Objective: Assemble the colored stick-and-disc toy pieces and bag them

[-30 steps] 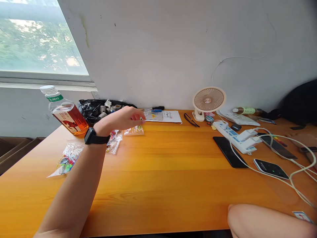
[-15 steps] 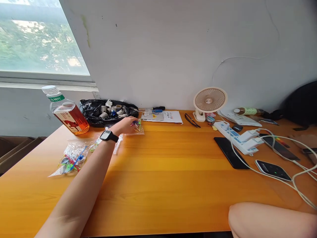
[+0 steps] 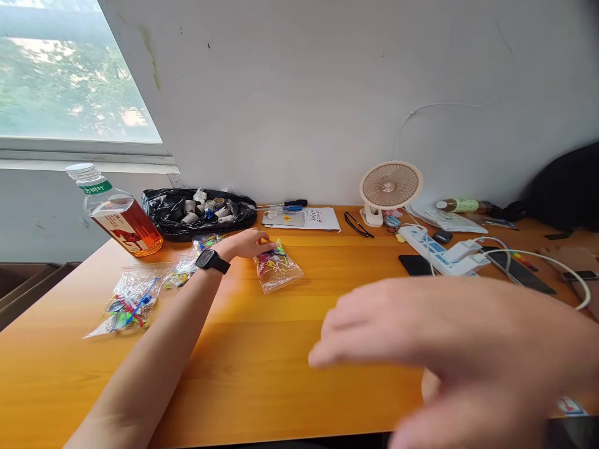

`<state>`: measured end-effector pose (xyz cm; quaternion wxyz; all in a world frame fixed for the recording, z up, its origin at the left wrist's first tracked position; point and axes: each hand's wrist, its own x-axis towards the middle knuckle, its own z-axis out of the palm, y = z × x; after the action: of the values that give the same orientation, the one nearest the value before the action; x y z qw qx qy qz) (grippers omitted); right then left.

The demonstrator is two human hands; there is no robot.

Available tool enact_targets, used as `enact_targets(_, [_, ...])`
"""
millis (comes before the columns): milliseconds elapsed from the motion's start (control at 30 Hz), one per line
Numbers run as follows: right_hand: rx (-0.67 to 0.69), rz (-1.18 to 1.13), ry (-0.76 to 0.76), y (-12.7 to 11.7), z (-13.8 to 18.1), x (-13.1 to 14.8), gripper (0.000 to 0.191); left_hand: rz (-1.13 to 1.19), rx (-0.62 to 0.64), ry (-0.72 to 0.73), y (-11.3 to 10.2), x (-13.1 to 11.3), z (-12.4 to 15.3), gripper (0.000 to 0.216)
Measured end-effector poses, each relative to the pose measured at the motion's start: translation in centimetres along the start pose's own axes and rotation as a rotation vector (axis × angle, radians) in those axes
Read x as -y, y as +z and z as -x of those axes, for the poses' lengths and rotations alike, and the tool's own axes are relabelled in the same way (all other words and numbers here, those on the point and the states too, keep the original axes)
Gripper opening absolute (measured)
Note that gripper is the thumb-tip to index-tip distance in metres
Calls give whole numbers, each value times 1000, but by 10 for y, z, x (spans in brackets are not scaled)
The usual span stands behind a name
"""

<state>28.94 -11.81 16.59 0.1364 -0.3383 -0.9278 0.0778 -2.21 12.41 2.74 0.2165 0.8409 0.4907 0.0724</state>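
Note:
My left hand [image 3: 246, 243], a black watch on its wrist, pinches the top of a small clear bag of colourful bits [image 3: 278, 269] that lies on the orange wooden table [image 3: 281, 349]. My right hand [image 3: 449, 340] hovers close to the camera over the table's front right, blurred, fingers stretched out flat toward the left and holding nothing. Two more clear bags of colourful bits lie to the left, one [image 3: 128, 302] near the table's left edge, another [image 3: 185, 271] by my wrist.
A tea bottle [image 3: 116, 215] and a black bag of small parts [image 3: 199, 212] stand at the back left. Papers [image 3: 304, 218], screwdrivers, glasses [image 3: 358, 224], a small fan [image 3: 390, 190], a power strip [image 3: 433, 249], cables and phones crowd the back and right.
My left hand took hold of the small clear bag and drew it toward me and to the right. My right hand rose from the table's front edge into view, moving left.

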Motion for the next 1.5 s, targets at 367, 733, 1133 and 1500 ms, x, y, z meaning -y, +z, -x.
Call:
enact_targets(367, [252,-395,244,64,-127,-147,53,247,80,111,0,-31,0,30])
enact_targets(733, [130,-798,211,63,-129,-158,41,438,-130,251,-48,-80,39,29])
enact_targets(1133, [-241,-973,344,67,-131,-167,50,889,-441,132,-46,-54,29,46])
enact_targets(1500, [187,-641,450,101,-133,-196,40,1232,-336,-221,-1,3,-7,69])
